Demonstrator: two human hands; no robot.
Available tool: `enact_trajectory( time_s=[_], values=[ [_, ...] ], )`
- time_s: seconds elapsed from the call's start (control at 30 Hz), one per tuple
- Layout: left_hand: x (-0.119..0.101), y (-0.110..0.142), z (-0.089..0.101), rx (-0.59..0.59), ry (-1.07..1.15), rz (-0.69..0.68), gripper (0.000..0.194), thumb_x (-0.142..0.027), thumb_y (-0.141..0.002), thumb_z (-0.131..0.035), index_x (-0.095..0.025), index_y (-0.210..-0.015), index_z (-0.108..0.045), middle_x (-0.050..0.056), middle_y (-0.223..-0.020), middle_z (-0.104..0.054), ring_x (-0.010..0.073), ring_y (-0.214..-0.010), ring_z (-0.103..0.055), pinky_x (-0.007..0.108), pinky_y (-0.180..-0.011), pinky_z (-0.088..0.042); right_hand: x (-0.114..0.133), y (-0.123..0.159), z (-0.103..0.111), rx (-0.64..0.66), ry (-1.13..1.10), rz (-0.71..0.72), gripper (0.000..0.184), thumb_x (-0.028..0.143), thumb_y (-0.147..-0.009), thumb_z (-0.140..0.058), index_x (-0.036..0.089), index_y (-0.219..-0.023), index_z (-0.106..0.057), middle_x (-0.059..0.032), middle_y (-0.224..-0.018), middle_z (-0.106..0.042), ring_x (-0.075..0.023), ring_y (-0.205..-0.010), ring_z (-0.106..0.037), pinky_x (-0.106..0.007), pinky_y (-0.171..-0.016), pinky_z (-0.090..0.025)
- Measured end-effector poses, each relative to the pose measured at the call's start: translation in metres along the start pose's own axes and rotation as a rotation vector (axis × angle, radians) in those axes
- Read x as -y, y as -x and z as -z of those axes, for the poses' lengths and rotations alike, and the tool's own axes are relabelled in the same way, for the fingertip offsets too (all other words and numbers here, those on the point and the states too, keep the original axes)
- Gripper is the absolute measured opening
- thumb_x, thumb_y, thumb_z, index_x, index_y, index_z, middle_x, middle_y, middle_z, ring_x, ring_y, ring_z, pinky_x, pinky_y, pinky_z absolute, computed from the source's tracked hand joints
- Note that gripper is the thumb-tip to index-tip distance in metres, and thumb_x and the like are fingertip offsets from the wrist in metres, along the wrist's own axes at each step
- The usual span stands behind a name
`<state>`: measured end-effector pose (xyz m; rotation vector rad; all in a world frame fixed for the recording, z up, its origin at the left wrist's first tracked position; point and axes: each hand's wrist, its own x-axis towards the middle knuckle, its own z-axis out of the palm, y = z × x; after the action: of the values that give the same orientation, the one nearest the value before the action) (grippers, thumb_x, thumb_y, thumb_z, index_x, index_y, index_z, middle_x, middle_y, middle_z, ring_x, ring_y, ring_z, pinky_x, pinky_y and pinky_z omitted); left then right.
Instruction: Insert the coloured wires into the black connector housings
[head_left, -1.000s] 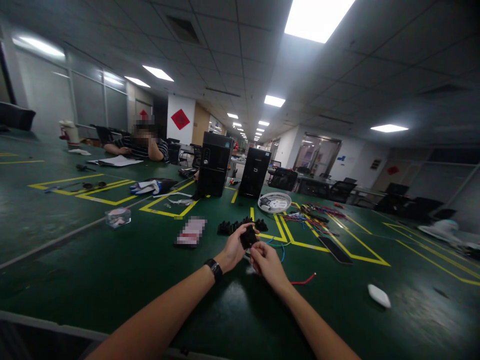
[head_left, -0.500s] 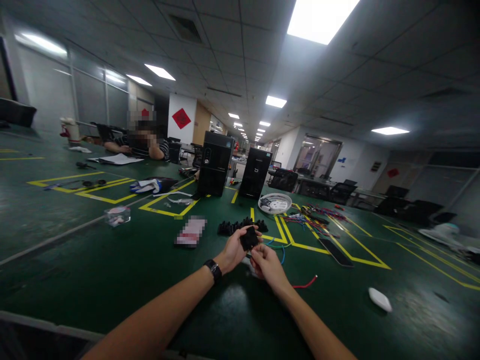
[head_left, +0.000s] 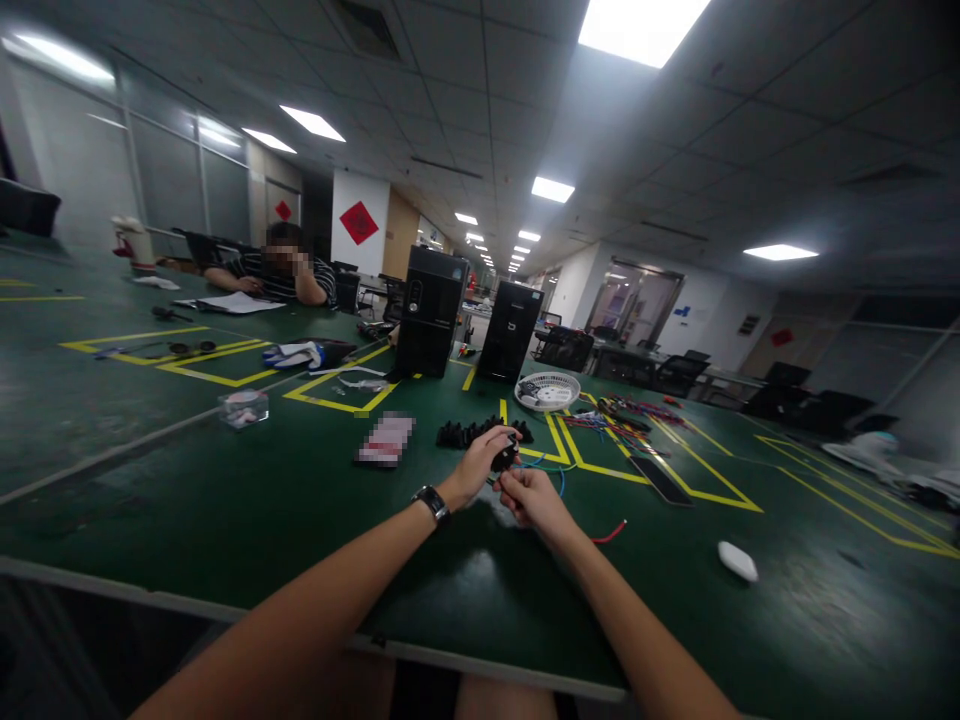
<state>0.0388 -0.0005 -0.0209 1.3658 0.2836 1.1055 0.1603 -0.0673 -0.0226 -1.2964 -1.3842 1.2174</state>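
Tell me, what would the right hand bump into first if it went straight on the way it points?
The right hand would most likely meet the left hand, just ahead, or the small black part held there; exact depth is unclear.

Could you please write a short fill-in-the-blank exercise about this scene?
The left hand holds a small part coloured ____.
On the same arm's wrist is a ____.
The tape outlines on the green table are coloured ____.
The round basket near the computer towers is coloured ____.

Missing words: black; watch; yellow; white.
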Motion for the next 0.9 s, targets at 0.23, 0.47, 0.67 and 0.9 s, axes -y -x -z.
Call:
enact_trajectory(
  time_s=[0.23,0.47,0.67,0.9],
  values=[
    [-0.004,0.005,-0.007,-0.015,0.004,0.032,0.042,-0.049,-0.089,-0.040,-0.015,-0.109,-0.056,0.004,-0.083,-0.061,0.0134,-0.065,-0.057,0.022,-0.053,-0.042,-0.004,0.000,0.000,-0.012,0.016,0.026,0.048,0.064,-0.073,-0.057,0.016,-0.071,-0.054,0.0103,-0.043,-0.035,-0.0025,-0.031,-0.023,-0.018,-0.032,-0.015],
    [-0.003,0.001,0.000,-0.159,-0.271,-0.133,0.044,-0.054,-0.088,-0.042,-0.016,-0.102,-0.058,0.001,-0.070,-0.060,0.0140,-0.064,-0.058,0.024,-0.059,-0.045,0.002,-0.003,-0.003,0.039,0.071,0.044,0.043,0.060,-0.078,-0.053,0.017,-0.074,-0.054,0.0110,-0.044,-0.031,-0.0042,-0.032,-0.020,-0.019,-0.034,-0.015],
    [-0.005,-0.021,0.028,-0.619,0.024,-0.199,0.054,-0.062,-0.086,-0.034,-0.013,-0.092,-0.057,0.001,-0.061,-0.058,0.0123,-0.050,-0.058,0.024,-0.052,-0.046,0.008,0.008,-0.024,-0.078,0.512,0.363,0.039,0.046,-0.092,-0.041,0.017,-0.076,-0.062,0.0040,-0.054,-0.048,-0.0085,-0.046,-0.042,-0.021,-0.049,-0.030],
    [-0.025,-0.028,0.078,-0.753,0.166,-0.097,0.046,-0.055,-0.088,-0.038,-0.013,-0.091,-0.056,0.000,-0.063,-0.058,0.0104,-0.048,-0.058,0.023,-0.051,-0.047,0.015,0.021,-0.026,-0.052,0.799,0.507,0.036,0.038,-0.097,-0.037,0.020,-0.092,-0.068,-0.0019,-0.073,-0.061,-0.0160,-0.072,-0.058,-0.026,-0.070,-0.042]
  ],
)
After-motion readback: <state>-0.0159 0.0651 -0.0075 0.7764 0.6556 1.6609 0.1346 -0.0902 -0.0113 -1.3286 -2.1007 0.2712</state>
